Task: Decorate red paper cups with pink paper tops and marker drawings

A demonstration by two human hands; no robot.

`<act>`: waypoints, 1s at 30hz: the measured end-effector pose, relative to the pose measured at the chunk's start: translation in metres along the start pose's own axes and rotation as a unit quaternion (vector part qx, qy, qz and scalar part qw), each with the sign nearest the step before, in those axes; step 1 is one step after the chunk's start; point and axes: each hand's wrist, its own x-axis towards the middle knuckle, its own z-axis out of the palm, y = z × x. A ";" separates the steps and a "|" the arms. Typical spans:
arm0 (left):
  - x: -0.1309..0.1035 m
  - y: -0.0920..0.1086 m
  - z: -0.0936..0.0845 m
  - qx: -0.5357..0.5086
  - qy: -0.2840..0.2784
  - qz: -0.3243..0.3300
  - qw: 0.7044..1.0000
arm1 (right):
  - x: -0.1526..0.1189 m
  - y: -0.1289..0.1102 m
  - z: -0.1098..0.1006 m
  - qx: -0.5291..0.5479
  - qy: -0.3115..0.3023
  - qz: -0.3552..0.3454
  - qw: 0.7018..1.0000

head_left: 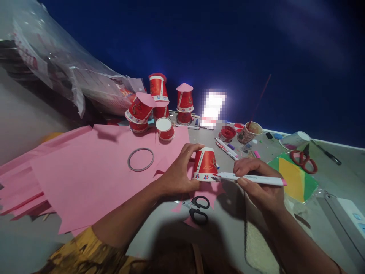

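My left hand grips a red paper cup turned upside down, thumb near its rim and fingers over the top. Blue and red marks show on the cup's white lower band. In my right hand is a white marker with a pink end, held almost level. Its tip meets the band at the cup's lower right, or lies very close to it. Below the cup lie black-handled scissors. Pink paper spreads under and beside my left forearm, with a grey ring on it.
Several decorated red cups stand stacked at the back, some with pink cone tops. A paint jar, a cup with a brush and loose markers lie behind my right hand. Red-handled scissors rest on green and yellow sheets.
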 end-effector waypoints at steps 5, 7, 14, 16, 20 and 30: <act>0.000 -0.002 0.001 -0.033 -0.004 -0.008 0.999 | -0.001 0.005 -0.004 0.029 0.058 0.047 0.997; 0.001 -0.002 0.001 -0.045 -0.002 -0.010 0.999 | 0.001 0.008 -0.004 0.042 0.078 0.076 0.993; 0.002 -0.004 0.001 -0.026 0.031 -0.014 0.999 | 0.012 0.015 0.002 0.155 0.131 0.144 0.969; 0.002 -0.004 0.001 -0.024 0.036 -0.024 0.999 | 0.015 0.016 0.003 0.184 0.136 0.167 0.959; 0.002 -0.005 0.000 0.002 0.027 -0.029 0.999 | 0.014 0.019 0.007 0.208 0.144 0.202 0.946; 0.004 -0.010 -0.003 -0.002 0.030 -0.008 1.000 | 0.002 0.026 0.016 0.173 0.109 0.209 0.956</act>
